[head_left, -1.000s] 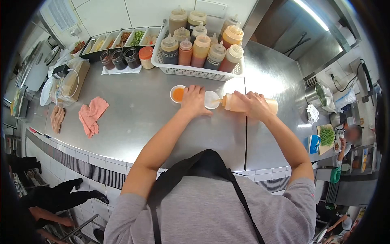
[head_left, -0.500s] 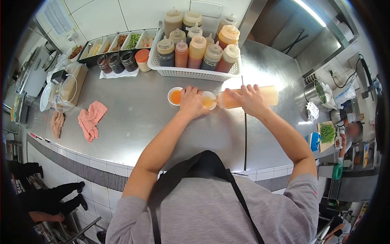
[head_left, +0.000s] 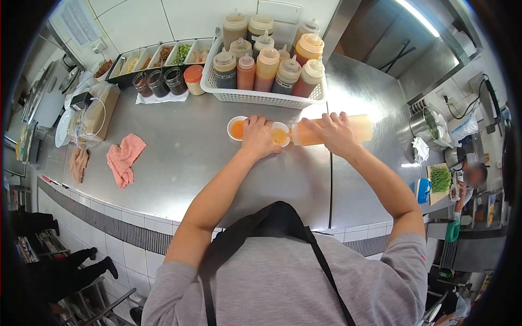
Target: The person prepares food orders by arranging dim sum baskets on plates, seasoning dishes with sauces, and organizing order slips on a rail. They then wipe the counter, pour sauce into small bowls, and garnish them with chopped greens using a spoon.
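Observation:
My left hand (head_left: pixel 258 136) is closed around a small white cup (head_left: pixel 286 128) with orange-yellow sauce in it. In my right hand (head_left: pixel 334 133) is a squeeze bottle (head_left: pixel 361 128) of pale orange sauce, tipped onto its side over the counter. The bottle's nozzle points left, right at the rim of the cup. A second small white cup (head_left: pixel 230 132) with brighter orange sauce stands just left of my left hand, partly hidden by its fingers.
Behind my hands, a white basket (head_left: pixel 263 98) holds several squeeze bottles. Dark jars (head_left: pixel 157 84) and a red-lidded jar (head_left: pixel 193 80) stand left of it, before a topping tray (head_left: pixel 126 80). A pink cloth (head_left: pixel 126 158) lies on the steel counter (head_left: pixel 179 125).
The sauce in the cup at my left hand looks a little deeper orange. Both hands and the bottle keep nearly the same position. A person's legs at the lower left have shifted.

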The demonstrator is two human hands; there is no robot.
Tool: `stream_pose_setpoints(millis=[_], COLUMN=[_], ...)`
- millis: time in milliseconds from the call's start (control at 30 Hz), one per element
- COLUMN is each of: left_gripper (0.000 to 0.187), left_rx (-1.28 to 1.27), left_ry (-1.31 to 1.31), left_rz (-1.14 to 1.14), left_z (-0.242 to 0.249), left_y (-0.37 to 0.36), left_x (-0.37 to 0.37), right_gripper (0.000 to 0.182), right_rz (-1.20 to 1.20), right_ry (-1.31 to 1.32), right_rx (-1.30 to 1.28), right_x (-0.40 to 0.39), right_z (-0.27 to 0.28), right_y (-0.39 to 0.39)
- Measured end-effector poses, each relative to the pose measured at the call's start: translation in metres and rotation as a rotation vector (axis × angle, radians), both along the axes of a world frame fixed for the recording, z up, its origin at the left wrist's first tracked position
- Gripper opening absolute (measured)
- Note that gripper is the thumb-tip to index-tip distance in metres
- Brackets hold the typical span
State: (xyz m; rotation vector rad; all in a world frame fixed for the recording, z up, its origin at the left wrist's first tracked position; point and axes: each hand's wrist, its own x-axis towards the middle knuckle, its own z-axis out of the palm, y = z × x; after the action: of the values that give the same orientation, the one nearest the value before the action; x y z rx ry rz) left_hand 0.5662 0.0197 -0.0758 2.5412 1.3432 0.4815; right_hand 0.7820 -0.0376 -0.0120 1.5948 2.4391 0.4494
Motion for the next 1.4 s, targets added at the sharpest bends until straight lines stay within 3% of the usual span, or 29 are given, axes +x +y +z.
stream_pose_setpoints(millis=[267, 700, 767, 800, 900, 933, 1000, 1067, 1133, 1267, 1333, 1400], left_gripper=[0.060, 0.065, 0.069, 0.073, 0.085, 0.085, 0.093, 0.089, 0.086, 0.069, 0.064, 0.058], left_rx=[-0.018, -0.047, -0.062, -0.077, -0.029, -0.017, -0.037, 0.027, 0.087, 0.160, 0.183, 0.193], left_ry=[0.013, -0.009, 0.012, 0.034, 0.045, 0.038, 0.079, 0.058, 0.033, -0.114, -0.152, -0.224], left_rz=[0.006, 0.016, 0.019, 0.020, 0.031, 0.028, 0.021, 0.017, 0.001, -0.022, -0.050, -0.052], left_z=[-0.002, -0.005, -0.003, -0.001, 0.000, 0.002, 0.014, 0.023, 0.032, 0.050, 0.054, 0.057], left_y=[-0.001, -0.002, -0.002, -0.002, -0.002, -0.001, -0.004, -0.006, -0.008, -0.016, -0.022, -0.026], left_x=[0.004, 0.002, 0.001, 0.000, -0.002, -0.002, -0.004, -0.004, -0.002, 0.005, 0.003, 0.003], right_gripper=[0.053, 0.054, 0.062, 0.062, 0.082, 0.082, 0.084, 0.086, 0.088, 0.094, 0.100, 0.103], right_rz=[0.079, 0.037, -0.121, -0.120, -0.179, -0.180, -0.240, -0.255, -0.189, -0.170, -0.280, -0.261], right_ry=[-0.189, -0.144, 0.073, 0.070, 0.546, 0.541, 0.954, 0.988, 1.249, 1.325, 1.648, 1.631], right_rx=[0.019, -0.021, -0.167, -0.164, -0.327, -0.314, -0.318, -0.261, -0.136, 0.135, 0.283, 0.373], right_x=[-0.011, -0.010, -0.004, -0.001, 0.011, 0.014, 0.009, 0.006, 0.011, 0.008, 0.003, -0.005], right_z=[0.023, 0.018, 0.014, 0.013, 0.007, 0.006, 0.012, 0.018, 0.007, -0.036, -0.053, -0.068], right_y=[0.006, 0.006, 0.004, 0.002, -0.008, -0.012, -0.021, -0.025, -0.033, -0.042, -0.046, -0.053])
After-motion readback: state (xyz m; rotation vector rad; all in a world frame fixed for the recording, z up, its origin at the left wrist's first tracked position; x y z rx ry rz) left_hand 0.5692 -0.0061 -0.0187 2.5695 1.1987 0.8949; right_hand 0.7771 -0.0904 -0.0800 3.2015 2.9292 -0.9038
